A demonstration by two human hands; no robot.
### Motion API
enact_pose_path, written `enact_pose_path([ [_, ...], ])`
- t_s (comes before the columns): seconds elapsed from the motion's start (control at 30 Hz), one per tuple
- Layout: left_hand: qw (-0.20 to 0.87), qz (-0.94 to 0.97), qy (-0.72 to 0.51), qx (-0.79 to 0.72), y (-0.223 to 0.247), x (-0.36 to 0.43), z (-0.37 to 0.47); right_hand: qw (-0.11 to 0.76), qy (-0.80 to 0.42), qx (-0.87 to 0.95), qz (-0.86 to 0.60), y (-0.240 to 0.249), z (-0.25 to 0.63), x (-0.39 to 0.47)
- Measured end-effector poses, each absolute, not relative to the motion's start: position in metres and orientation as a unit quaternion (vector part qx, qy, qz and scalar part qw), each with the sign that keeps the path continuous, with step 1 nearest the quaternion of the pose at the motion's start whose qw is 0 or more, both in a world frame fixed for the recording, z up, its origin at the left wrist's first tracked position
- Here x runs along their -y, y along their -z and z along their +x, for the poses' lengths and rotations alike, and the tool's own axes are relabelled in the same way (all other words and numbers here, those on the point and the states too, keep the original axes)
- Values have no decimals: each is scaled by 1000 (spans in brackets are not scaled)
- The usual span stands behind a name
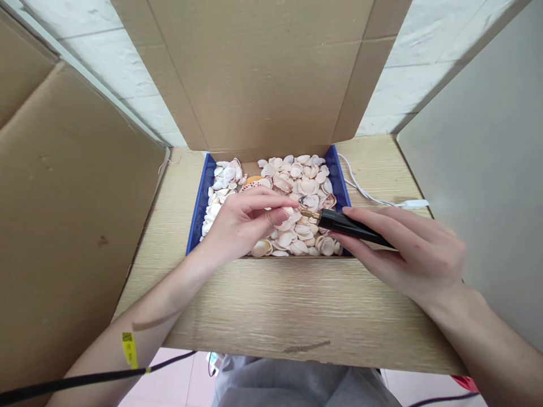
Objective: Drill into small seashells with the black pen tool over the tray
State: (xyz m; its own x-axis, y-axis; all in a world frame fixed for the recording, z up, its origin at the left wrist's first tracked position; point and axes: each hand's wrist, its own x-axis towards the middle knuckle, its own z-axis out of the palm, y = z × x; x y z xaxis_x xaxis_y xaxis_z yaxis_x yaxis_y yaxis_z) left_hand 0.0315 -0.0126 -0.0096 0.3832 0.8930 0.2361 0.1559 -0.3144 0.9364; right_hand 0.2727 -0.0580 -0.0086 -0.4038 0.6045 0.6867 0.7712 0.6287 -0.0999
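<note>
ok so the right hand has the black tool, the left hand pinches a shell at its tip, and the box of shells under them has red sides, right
Not quite: the head view shows blue sides on the box. The right hand does hold the black tool, and the left hand pinches a shell at its tip.

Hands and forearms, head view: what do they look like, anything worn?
Left hand and right hand are both bare: no gloves, rings or watch visible. No sleeves show on either slim forearm. A black cable with a yellow printed tag crosses the view over the left forearm.
</note>
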Motion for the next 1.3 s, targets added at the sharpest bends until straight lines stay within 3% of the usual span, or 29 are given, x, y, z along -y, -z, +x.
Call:
enact_pose_path([
  [0.3,448,703,-429,-347,10,11,31,361,115,824,-420,10,274,57],
  [0.67,589,569,-433,-378,5,15,33,358,102,814,-447,11,273,58],
  [1.3,580,581,-402,-405,4,15,34,346,82,833,-424,10,275,57],
])
